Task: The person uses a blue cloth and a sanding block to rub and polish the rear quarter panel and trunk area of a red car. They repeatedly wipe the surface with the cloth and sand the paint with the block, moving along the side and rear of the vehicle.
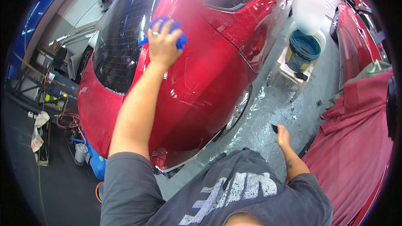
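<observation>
Blue cloth (166, 31) under left hand (162, 44) fingers (165, 27)

Two red cars (201, 71), one bucket (302, 51), one blue cloth (181, 41).

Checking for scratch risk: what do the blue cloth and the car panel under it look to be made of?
The blue cloth under the left hand looks like soft, matte microfibre: it bunches in plush folds. The red car panel looks like glossy painted metal, mirroring lights, with wet streaks.
</observation>
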Tool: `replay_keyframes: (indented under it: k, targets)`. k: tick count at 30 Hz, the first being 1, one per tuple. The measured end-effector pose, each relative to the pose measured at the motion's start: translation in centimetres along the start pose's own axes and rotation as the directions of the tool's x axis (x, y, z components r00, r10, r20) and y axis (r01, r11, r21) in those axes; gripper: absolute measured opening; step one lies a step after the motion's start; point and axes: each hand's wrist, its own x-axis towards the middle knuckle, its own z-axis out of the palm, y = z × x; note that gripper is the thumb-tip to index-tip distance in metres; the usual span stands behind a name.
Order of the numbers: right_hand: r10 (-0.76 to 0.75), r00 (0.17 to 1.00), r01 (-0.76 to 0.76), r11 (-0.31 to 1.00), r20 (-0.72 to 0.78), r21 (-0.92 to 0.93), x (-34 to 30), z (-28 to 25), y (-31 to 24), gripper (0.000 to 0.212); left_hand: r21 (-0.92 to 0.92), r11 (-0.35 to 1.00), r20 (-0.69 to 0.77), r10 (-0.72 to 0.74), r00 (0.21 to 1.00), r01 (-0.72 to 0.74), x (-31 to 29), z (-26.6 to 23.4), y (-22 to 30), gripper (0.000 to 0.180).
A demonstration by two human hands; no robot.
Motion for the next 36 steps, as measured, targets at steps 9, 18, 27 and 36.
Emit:
replay_keyframes:
  k: [9,18,27,36]
  targets:
    - [0.552,0.768,-0.636,0.714,-0.325,-0.291,-23.2,-8.3,23.0,0.046,-0.279,0.960,0.140,0.070,0.988,-0.029,-10.2,4.4,13.5,0.024]
    - [0.732,0.571,-0.772,0.633,-0.373,0.059,-21.7,-14.5,16.5,0.027,-0.336,0.942,0.238,0.096,0.966,-0.011,-14.2,5.0,19.6,0.027]
    - [0.714,0.601,-0.615,0.700,-0.360,0.363,-9.9,-17.3,28.2,0.037,-0.401,0.904,0.758,0.239,0.607,0.144,-30.2,3.1,28.4,0.039]
    - [0.827,0.561,-0.666,0.443,0.013,0.600,6.0,-28.9,26.7,0.050,0.057,0.775,0.940,-0.255,0.229,0.629,-25.8,4.7,39.2,0.036]
